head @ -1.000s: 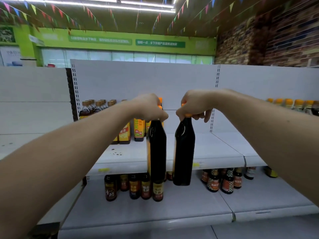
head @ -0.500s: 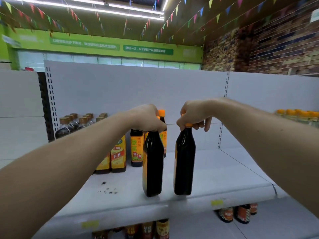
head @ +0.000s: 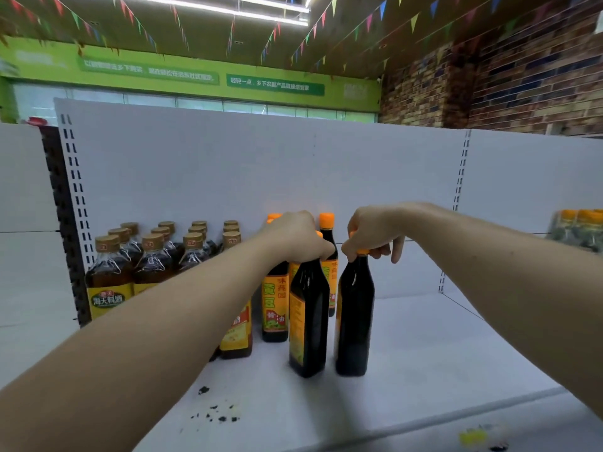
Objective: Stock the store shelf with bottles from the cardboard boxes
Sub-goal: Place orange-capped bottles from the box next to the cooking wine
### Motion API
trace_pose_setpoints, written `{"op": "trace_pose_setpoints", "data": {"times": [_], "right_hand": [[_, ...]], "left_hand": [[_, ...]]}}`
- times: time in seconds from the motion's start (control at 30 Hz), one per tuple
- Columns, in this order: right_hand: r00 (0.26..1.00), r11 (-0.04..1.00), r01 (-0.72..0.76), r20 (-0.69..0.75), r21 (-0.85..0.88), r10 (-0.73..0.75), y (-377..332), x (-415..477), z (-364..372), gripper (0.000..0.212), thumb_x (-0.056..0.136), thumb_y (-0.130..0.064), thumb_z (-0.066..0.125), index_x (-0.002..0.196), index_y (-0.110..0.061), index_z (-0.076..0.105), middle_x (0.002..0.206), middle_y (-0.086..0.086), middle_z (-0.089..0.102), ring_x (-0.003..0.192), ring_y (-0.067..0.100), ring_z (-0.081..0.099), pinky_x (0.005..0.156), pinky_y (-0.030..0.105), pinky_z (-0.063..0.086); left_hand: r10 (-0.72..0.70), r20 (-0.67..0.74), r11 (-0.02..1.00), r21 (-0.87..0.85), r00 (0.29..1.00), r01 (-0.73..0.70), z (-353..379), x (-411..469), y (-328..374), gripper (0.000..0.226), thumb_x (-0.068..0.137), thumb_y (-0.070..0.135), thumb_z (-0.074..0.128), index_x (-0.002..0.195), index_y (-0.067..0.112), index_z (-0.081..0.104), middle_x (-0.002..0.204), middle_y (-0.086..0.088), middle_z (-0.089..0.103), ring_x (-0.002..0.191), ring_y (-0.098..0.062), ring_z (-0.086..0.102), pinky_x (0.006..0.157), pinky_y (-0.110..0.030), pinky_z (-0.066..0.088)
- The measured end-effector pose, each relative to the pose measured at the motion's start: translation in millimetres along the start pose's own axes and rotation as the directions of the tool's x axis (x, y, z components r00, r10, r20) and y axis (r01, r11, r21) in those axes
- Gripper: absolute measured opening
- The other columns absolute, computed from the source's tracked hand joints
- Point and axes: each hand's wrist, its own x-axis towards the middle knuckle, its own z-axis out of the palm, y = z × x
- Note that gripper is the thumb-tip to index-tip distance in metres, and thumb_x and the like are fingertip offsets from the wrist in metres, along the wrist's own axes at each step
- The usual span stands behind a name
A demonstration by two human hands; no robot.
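Observation:
Two tall dark bottles with orange caps stand upright side by side on the white shelf [head: 424, 370]. My left hand [head: 295, 236] grips the cap of the left dark bottle [head: 308, 318], which shows an orange label on its side. My right hand [head: 372, 234] pinches the orange cap of the right dark bottle [head: 354, 314]. Both bottle bases appear to rest on the shelf board. Just behind them stand more orange-capped bottles with orange labels [head: 275, 305].
A group of several gold-capped bottles with yellow labels [head: 143, 256] fills the shelf's left side. Dark crumbs [head: 215, 414] lie near the front edge. A wrapped pack of orange-capped bottles [head: 577, 230] sits at the far right. The white back panel [head: 261, 164] rises behind.
Both hands have carried the two dark bottles forward and set them deeper on the upper shelf, close to the orange-labelled bottles. The view has moved nearer and higher.

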Motion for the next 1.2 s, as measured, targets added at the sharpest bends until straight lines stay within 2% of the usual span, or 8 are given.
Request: {"op": "trace_pose_setpoints", "data": {"times": [0.17, 0.37, 0.47, 0.57, 0.7, 0.8, 0.97, 1.2], "right_hand": [[0.999, 0.999, -0.030, 0.011, -0.012, 0.030, 2.7, 13.3, -0.1, 0.027, 0.084, -0.033, 0.075, 0.098, -0.011, 0.070, 0.082, 0.009, 0.068, 0.072, 0.023, 0.064, 0.069, 0.040, 0.066], [0.999, 0.998, -0.042, -0.012, 0.039, 0.042, 12.5, 8.8, 5.4, 0.030, 0.087, -0.037, 0.076, 0.103, -0.014, 0.065, 0.093, 0.007, 0.071, 0.083, 0.023, 0.072, 0.068, 0.040, 0.065], [0.997, 0.995, -0.043, -0.063, 0.085, 0.048, 14.2, 6.1, 13.1, 0.041, 0.088, -0.050, 0.074, 0.105, -0.014, 0.062, 0.093, 0.007, 0.071, 0.080, 0.022, 0.073, 0.060, 0.036, 0.064], [0.988, 0.994, -0.056, -0.140, 0.094, 0.069, 13.9, 5.1, 20.0, 0.048, 0.090, -0.058, 0.069, 0.105, -0.012, 0.061, 0.089, 0.007, 0.070, 0.075, 0.022, 0.072, 0.054, 0.032, 0.059], [0.982, 0.993, -0.050, -0.176, 0.105, 0.068, 13.7, 7.2, 23.7, 0.036, 0.095, -0.044, 0.068, 0.104, -0.010, 0.060, 0.088, 0.010, 0.068, 0.074, 0.023, 0.072, 0.052, 0.032, 0.059], [0.988, 0.993, -0.039, -0.146, 0.114, 0.056, 15.0, 8.0, 22.4, 0.031, 0.097, -0.033, 0.067, 0.116, -0.012, 0.056, 0.094, 0.010, 0.064, 0.080, 0.024, 0.071, 0.054, 0.034, 0.062], [0.995, 0.993, -0.007, -0.095, 0.117, 0.018, 20.3, 13.3, 19.3, 0.036, 0.098, -0.018, 0.062, 0.131, -0.023, 0.050, 0.107, 0.008, 0.059, 0.090, 0.025, 0.068, 0.058, 0.035, 0.064], [0.997, 0.993, 0.056, -0.067, 0.102, -0.050, 26.4, 19.8, 17.5, 0.047, 0.097, 0.001, 0.055, 0.134, -0.029, 0.051, 0.117, 0.005, 0.057, 0.099, 0.026, 0.068, 0.070, 0.033, 0.065]], "left_hand": [[-0.012, 0.001, 1.000, -0.013, 1.000, 0.012, 3.5, 13.3, 4.0, 0.030, 0.092, 0.039, 0.069, 0.087, 0.018, 0.050, 0.072, -0.003, 0.061, 0.058, -0.017, 0.056, 0.051, -0.028, 0.041], [-0.038, -0.003, 0.999, -0.003, 0.999, 0.038, 7.2, 21.2, 0.9, 0.035, 0.091, 0.044, 0.075, 0.095, 0.015, 0.054, 0.077, -0.006, 0.068, 0.062, -0.019, 0.063, 0.054, -0.030, 0.049], [-0.024, 0.032, 0.999, 0.041, 0.999, 0.023, 1.3, 21.2, -1.9, 0.046, 0.087, 0.046, 0.079, 0.112, 0.013, 0.058, 0.086, -0.006, 0.070, 0.070, -0.021, 0.069, 0.063, -0.033, 0.061], [0.017, 0.036, 0.998, 0.061, 0.999, -0.019, -7.8, 22.4, -2.4, 0.054, 0.085, 0.046, 0.080, 0.130, 0.026, 0.058, 0.108, -0.003, 0.065, 0.084, -0.021, 0.069, 0.076, -0.037, 0.064], [0.068, 0.111, 0.992, 0.095, 0.991, -0.079, -18.1, 23.8, -1.6, 0.044, 0.090, 0.037, 0.075, 0.131, 0.041, 0.059, 0.114, 0.001, 0.059, 0.089, -0.019, 0.065, 0.076, -0.038, 0.064], [0.078, 0.173, 0.986, 0.132, 0.982, -0.101, -19.6, 26.5, -4.1, 0.044, 0.094, 0.037, 0.071, 0.135, 0.039, 0.055, 0.104, 0.003, 0.058, 0.089, -0.018, 0.067, 0.074, -0.037, 0.064], [0.134, 0.251, 0.985, 0.077, 0.959, -0.157, -19.2, 33.4, -10.3, 0.050, 0.099, 0.029, 0.067, 0.145, 0.032, 0.049, 0.112, 0.003, 0.065, 0.090, -0.012, 0.070, 0.078, -0.037, 0.063], [0.174, 0.243, 0.979, 0.060, 0.954, -0.194, -17.1, 40.9, -12.6, 0.049, 0.101, 0.031, 0.066, 0.147, 0.023, 0.050, 0.099, 0.006, 0.069, 0.086, -0.010, 0.072, 0.077, -0.036, 0.063]]}}
